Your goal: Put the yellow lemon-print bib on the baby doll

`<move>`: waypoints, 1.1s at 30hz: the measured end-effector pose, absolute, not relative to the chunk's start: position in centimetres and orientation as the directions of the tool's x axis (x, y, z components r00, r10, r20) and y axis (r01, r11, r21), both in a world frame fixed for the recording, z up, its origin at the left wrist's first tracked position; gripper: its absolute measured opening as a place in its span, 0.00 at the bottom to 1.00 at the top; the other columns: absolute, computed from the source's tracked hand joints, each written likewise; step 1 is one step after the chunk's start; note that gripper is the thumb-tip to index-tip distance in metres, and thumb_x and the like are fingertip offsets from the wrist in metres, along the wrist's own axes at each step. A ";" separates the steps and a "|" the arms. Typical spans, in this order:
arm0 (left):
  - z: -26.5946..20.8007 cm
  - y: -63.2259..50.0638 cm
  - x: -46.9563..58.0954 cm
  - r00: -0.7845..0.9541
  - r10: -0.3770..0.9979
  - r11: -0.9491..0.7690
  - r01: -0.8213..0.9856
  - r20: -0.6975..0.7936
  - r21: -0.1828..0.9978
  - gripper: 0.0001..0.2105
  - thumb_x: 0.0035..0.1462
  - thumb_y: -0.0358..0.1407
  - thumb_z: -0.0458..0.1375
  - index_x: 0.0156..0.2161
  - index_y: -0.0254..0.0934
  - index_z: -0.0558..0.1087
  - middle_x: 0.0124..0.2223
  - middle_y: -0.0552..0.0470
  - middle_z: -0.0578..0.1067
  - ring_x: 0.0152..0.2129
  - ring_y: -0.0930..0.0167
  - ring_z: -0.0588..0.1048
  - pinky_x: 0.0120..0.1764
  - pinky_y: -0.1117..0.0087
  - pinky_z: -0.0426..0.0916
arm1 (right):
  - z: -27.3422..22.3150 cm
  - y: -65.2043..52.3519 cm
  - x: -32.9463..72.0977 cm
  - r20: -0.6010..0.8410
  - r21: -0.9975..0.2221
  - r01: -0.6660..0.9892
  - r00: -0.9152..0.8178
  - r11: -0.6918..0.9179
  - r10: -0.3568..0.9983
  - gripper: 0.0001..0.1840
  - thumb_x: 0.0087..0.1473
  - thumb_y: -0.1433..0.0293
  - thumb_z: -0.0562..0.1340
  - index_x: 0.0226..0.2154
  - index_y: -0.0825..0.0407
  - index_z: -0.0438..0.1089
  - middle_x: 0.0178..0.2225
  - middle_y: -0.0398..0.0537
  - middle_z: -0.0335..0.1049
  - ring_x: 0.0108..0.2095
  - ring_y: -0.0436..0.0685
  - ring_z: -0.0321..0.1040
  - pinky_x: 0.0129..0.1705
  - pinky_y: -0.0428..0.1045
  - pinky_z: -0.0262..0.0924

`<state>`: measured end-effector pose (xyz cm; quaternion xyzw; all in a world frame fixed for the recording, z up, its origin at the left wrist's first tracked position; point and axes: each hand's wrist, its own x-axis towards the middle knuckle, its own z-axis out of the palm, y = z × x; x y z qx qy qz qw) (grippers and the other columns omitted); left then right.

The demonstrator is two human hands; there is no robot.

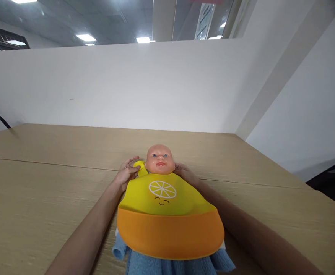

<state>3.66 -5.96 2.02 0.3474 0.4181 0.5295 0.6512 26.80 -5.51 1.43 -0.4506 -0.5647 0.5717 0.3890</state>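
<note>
A baby doll in fluffy blue clothes lies face up on the table, its head toward the wall. Over its chest is a yellow silicone bib with a lemon slice and a smiling face printed on it, and an orange catch pocket below. My left hand pinches the bib's yellow neck strap beside the doll's head. On the other side of the neck is my right hand, its fingertips hidden behind the doll's head and the bib; what they hold does not show.
The wooden table has seams running across it. Behind it rises a white wall with windows above. A black cable reaches the far left edge, and a dark object stands beyond the right edge.
</note>
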 end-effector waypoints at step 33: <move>2.0 -6.2 3.9 0.290 0.942 0.284 -0.412 -0.171 0.866 0.09 0.43 0.32 0.65 0.30 0.34 0.70 0.24 0.52 0.74 0.17 0.73 0.71 0.25 0.73 0.66 | 0.2 -4.8 26.8 -0.060 -0.997 -0.019 -0.352 -0.071 0.934 0.25 0.41 0.62 0.64 0.44 0.53 0.73 0.42 0.51 0.74 0.46 0.66 0.69 0.45 0.55 0.64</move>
